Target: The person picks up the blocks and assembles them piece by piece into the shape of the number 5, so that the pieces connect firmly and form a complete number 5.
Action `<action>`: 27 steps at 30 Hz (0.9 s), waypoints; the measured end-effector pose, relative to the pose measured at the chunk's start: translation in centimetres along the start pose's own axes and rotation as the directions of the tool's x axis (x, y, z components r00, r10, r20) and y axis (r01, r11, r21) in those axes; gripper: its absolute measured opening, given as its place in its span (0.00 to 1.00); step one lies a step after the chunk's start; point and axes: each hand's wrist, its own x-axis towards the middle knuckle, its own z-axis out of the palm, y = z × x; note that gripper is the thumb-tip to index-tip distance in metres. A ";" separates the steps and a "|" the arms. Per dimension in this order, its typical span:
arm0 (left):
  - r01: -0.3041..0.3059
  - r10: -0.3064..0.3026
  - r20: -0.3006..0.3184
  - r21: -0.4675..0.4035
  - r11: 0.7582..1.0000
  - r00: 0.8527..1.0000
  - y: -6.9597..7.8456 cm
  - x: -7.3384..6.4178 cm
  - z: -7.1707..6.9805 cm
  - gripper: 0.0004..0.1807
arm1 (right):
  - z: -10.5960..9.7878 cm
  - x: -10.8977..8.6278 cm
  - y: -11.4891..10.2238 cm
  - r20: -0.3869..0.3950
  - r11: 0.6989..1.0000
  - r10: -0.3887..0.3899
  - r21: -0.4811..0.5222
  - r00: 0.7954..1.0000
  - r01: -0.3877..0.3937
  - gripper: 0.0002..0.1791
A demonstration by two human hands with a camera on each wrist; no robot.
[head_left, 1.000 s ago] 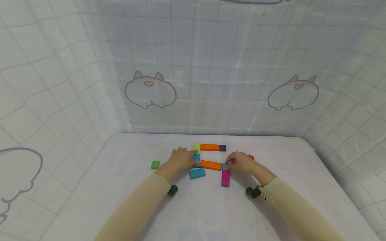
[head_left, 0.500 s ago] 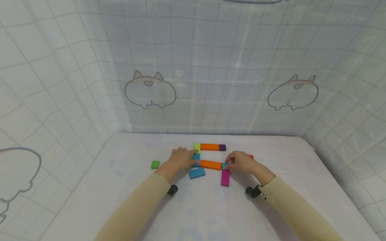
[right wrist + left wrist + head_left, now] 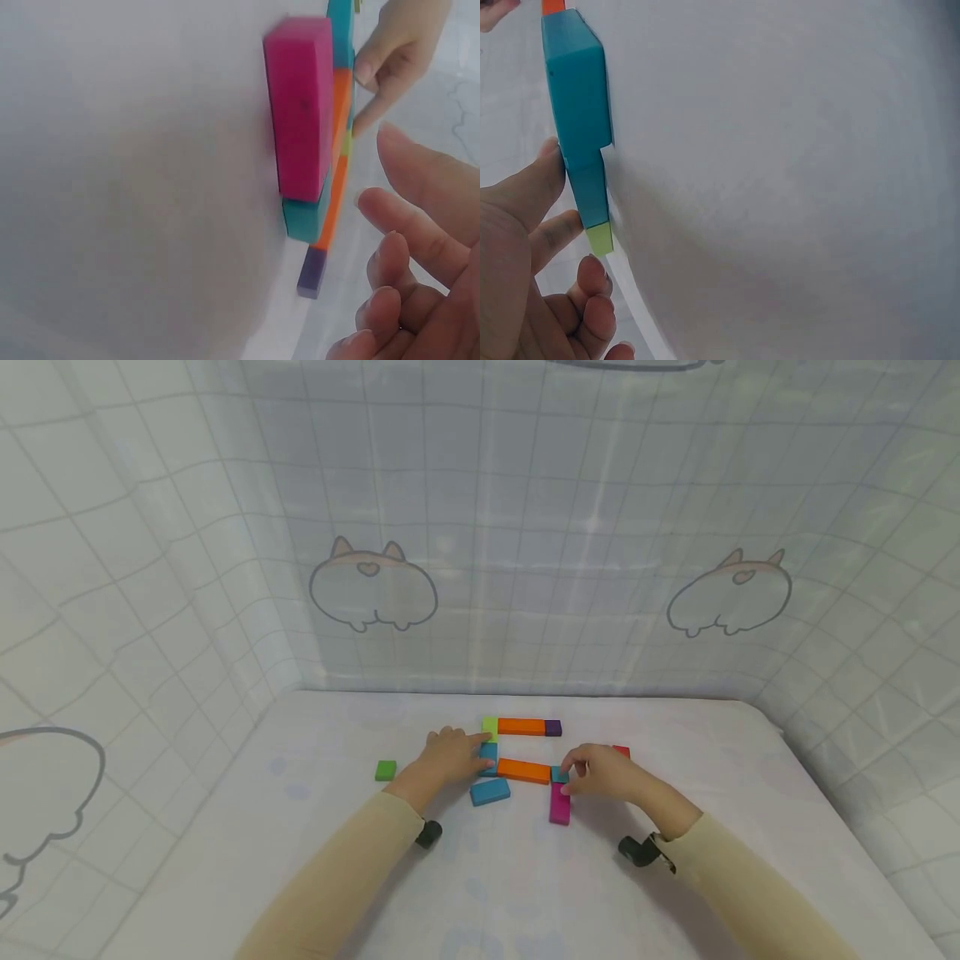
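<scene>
In the head view, my left hand (image 3: 450, 754) rests on the blocks, thumb on a blue block (image 3: 488, 752) and index finger on the lime-green block (image 3: 491, 727). My right hand (image 3: 609, 772) hovers beside a small teal block (image 3: 559, 773) and a magenta block (image 3: 560, 806). Its thumb and index finger are spread apart with nothing between them, as the right wrist view shows. An orange block (image 3: 523, 771) joins the blue block to the teal one. Another orange block (image 3: 521, 727) runs from the lime-green block to a purple block (image 3: 553, 728).
A separate blue block (image 3: 491, 791) lies at an angle in front of the row. Left of my left hand sits a green block (image 3: 386, 770). A red block (image 3: 622, 752) is partly hidden behind my right hand. All are on a white-covered table (image 3: 480, 893).
My right hand has let go of the small teal block, its thumb and index finger parting and the hand drawing slightly back to the right. My left hand stays in place.
</scene>
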 end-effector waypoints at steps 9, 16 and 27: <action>0.009 -0.009 0.004 0.011 1.000 1.000 0.0 0.2 -0.1 0.36 | 0.6 -0.9 -0.5 0.029 0.999 0.040 0.000 0.999 -0.040 0.19; 0.004 -0.004 -0.001 -0.002 1.000 1.000 0.0 0.3 0.0 0.36 | 1.0 -1.2 0.1 0.039 1.000 0.000 -0.012 0.999 0.001 0.19; -0.008 0.008 -0.005 -0.013 1.000 1.000 -0.1 0.2 0.1 0.36 | 1.3 -1.5 0.2 0.036 1.000 0.016 0.002 0.999 -0.017 0.23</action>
